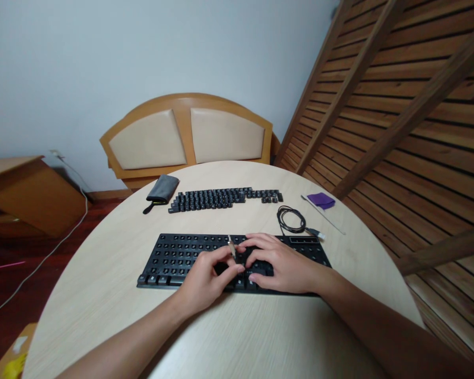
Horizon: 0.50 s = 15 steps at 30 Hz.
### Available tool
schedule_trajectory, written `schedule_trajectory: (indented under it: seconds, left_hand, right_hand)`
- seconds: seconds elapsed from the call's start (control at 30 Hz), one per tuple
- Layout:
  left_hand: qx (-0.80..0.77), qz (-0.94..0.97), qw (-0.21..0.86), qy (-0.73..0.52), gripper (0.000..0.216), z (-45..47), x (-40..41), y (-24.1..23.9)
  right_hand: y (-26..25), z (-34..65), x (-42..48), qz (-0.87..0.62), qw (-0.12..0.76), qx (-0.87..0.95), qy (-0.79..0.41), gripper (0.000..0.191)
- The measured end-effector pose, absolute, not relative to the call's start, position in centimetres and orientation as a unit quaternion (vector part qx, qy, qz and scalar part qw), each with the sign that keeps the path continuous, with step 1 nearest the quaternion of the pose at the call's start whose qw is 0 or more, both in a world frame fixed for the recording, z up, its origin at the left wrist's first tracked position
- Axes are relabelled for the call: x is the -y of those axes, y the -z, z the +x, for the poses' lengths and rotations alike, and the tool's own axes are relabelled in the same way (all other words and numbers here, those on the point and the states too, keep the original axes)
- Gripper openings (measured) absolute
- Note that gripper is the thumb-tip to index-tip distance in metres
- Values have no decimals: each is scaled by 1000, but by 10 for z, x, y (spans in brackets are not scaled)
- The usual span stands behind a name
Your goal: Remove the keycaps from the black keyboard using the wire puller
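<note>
A black keyboard (205, 258) lies flat on the table, with most of its keycaps off and the small switch posts showing. Several caps remain along its front row. Over the middle of the keyboard, my left hand (207, 276) is closed in a pinch on a slim tool with a pale metallic end (231, 246) pointing up; its lower end is hidden by the fingers. Just to the right, my right hand (282, 263) rests on the keyboard with bent fingers apart, its thumb and fingertips touching near the tool. Nothing shows in its grasp.
Loose black keycaps (209, 199) stand in rows behind the keyboard. A dark grey pouch (164, 188) sits at the back left. The coiled USB cable (292, 219), a thin rod (326, 216) and a purple cloth (321, 200) lie at the right on the round table (102, 252).
</note>
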<state>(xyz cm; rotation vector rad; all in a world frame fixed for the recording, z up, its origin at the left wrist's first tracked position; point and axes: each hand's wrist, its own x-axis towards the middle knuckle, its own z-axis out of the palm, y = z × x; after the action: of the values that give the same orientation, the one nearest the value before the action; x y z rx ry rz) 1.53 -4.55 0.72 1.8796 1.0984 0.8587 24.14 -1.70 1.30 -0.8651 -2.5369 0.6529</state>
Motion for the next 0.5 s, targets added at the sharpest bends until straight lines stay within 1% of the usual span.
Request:
schedule_trajectory:
  seconds: [0.17, 0.5]
  left_hand:
    - [-412, 738, 420, -330, 21, 14, 45, -8]
    - [-398, 688, 494, -353, 24, 11, 42, -4]
  right_hand:
    - [-14, 240, 16, -299, 196, 907, -225, 13]
    - [-6, 237, 15, -299, 233, 897, -226, 10]
